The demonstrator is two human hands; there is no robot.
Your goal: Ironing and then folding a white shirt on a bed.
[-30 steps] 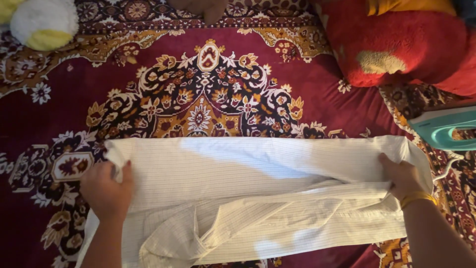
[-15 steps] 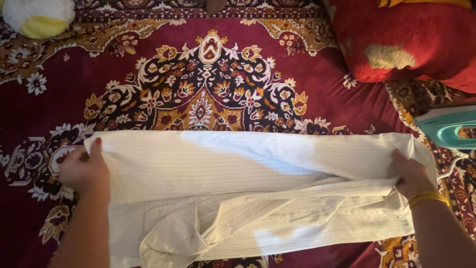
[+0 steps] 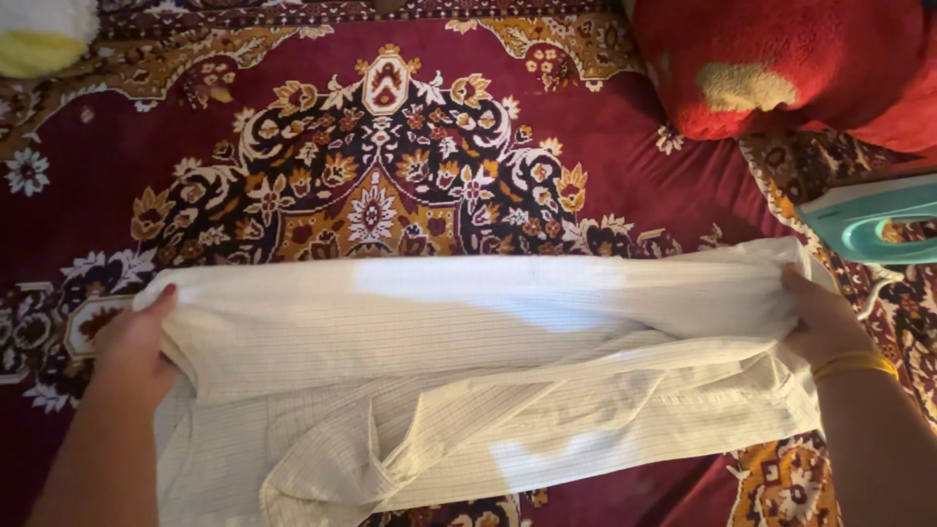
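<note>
A: What have you got your hands on there?

B: You're holding a cream, finely striped cotton shirt point(image 3: 468, 342), folded into a long band that lies across the dark red patterned carpet with its floral medallion point(image 3: 390, 166). The shirt stretches from one hand to the other, near the bottom of the view

A: And your left hand?

B: Your left hand point(image 3: 132, 346) is at the shirt's left end, fingers curled over the fold and gripping the cloth, with a thumb tip showing above the edge

A: The right one?

B: Your right hand point(image 3: 820, 317) is clamped on the right end of the same fold, fingers closed over the bunched fabric. A yellow bangle point(image 3: 857, 364) sits on that wrist

A: How does the shirt lie?

B: The upper layer is pulled fairly smooth between your hands. Below it a sleeve point(image 3: 459, 429) lies diagonally across the lower layer, creased and loosely folded toward the lower left

A: Anything else around you?

B: A teal and white clothes iron point(image 3: 869, 220) rests just beyond your right hand, near the shirt's right end. A red plush cushion point(image 3: 781, 59) lies at the top right, well apart from the shirt, and a white and yellow soft toy point(image 3: 44, 39) peeks in at the top left corner
</note>
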